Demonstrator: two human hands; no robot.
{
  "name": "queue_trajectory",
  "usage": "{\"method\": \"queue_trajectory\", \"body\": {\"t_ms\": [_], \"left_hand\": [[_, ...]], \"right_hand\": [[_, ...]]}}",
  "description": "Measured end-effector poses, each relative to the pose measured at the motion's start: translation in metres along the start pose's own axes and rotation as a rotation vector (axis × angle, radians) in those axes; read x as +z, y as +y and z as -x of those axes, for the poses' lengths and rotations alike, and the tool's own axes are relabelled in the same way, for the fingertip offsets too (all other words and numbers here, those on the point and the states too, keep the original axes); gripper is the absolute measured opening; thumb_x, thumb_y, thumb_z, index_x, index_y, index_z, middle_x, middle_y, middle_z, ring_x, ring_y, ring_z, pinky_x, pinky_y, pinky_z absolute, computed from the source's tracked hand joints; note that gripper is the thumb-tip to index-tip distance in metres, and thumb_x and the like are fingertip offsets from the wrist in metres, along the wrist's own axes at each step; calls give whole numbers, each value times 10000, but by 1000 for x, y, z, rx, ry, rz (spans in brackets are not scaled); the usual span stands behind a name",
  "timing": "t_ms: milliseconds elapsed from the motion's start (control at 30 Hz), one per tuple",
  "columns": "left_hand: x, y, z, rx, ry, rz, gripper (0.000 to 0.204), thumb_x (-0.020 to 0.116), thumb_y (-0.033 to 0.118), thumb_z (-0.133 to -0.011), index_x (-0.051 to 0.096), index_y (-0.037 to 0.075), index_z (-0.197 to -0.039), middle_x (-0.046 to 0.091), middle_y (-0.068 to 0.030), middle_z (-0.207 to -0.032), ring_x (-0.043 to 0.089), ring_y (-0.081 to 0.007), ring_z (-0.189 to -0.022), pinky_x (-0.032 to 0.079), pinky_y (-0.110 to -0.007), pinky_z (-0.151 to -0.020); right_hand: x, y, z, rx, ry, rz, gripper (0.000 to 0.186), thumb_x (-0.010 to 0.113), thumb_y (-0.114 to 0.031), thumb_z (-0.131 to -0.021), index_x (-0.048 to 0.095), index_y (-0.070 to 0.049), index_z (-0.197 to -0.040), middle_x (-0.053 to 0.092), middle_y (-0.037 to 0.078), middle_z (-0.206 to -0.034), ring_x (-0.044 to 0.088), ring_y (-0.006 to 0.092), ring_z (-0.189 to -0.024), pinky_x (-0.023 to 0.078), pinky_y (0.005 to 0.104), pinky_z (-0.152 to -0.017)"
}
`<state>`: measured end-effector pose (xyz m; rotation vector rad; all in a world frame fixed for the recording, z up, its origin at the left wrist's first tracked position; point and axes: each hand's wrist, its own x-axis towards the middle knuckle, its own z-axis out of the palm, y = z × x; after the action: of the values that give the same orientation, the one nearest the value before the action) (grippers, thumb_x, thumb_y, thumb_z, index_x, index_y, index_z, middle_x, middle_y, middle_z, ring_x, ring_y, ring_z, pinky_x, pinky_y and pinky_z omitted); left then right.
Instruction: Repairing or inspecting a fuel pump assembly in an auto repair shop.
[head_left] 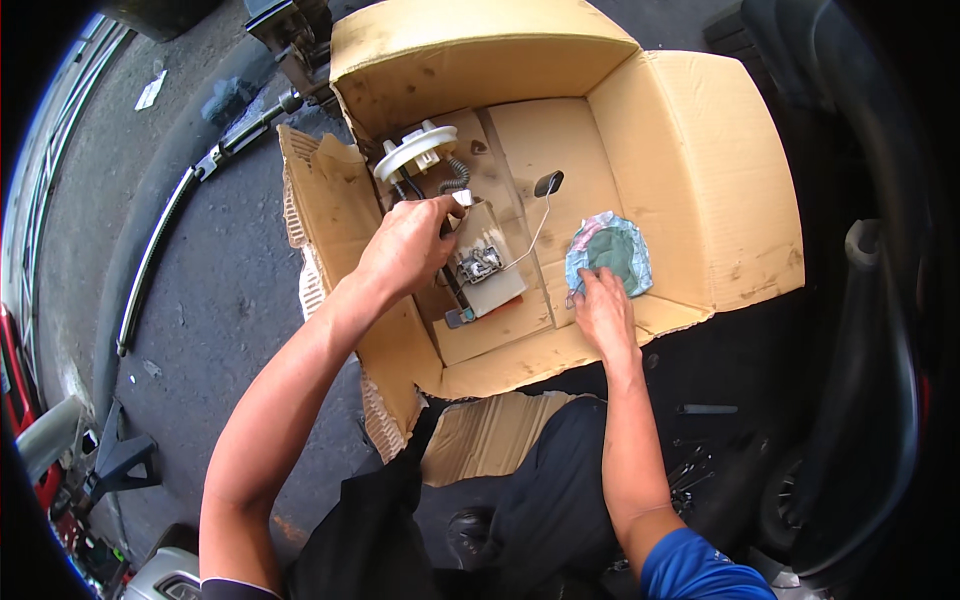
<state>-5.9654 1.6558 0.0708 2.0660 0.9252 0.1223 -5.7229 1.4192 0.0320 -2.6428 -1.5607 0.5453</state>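
A fuel pump unit (pixel 490 283) lies in an open cardboard box (pixel 560 150). It has a white round flange (pixel 415 152), a ribbed grey hose and a thin wire arm with a black float (pixel 548 184). My left hand (pixel 412 240) closes its fingers around the unit's middle, just below the flange. At the box's right side rests a crumpled light-blue, pink-tinged cloth (pixel 612 250), round in outline with a grey-green centre. My right hand (pixel 605 312) pinches its near left edge; the thumb is partly hidden.
The box's torn left flap (pixel 310 220) and wide right flap (pixel 745 180) spread outward. A metal rod (pixel 160 255) lies on the dark floor at left. Several wrenches (pixel 690 470) lie near my right forearm. Black vehicle-like parts (pixel 860 400) stand at far right.
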Motion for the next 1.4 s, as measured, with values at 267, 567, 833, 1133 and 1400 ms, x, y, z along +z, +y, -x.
{"method": "queue_trajectory", "body": {"t_ms": [267,567,833,1133,1400], "left_hand": [[4,1,4,-42,27,38,329,724,167,-946,735,14,-1237,772,-258,-1023,752,-408,-1036,581,-459,-941],[2,3,6,-53,-39,23,245,711,143,-946,775,0,-1135,768,-259,-1033,741,-423,-1041,573,-473,-964],[-1,4,10,-89,-27,63,220,710,149,-943,760,-10,-1088,764,-254,-990,744,-431,-997,577,-480,-925],[3,3,16,81,34,5,195,730,156,-942,752,-2,-1054,761,-221,-1023,738,-415,-993,576,-464,-900],[6,2,12,35,55,-105,198,718,136,-946,736,-23,-1062,766,-230,-1011,737,-429,-989,582,-476,-917]], "right_hand": [[6,8,-1,-57,77,5,338,671,-104,-953,693,24,-1265,668,258,-1177,636,452,-1101,538,529,-976],[-3,-30,7,111,45,-566,229,548,-172,-1088,670,-30,-1220,743,244,-1004,710,470,-972,539,528,-847],[11,-77,22,2,61,-538,271,682,-167,-1039,664,33,-1221,753,251,-1018,742,409,-944,569,474,-841],[15,-74,19,32,75,-566,308,696,-177,-1030,666,36,-1250,746,256,-1015,737,406,-912,568,482,-827],[15,-75,18,55,70,-563,339,688,-228,-1042,673,31,-1261,750,251,-1025,730,415,-943,559,483,-845]]}}
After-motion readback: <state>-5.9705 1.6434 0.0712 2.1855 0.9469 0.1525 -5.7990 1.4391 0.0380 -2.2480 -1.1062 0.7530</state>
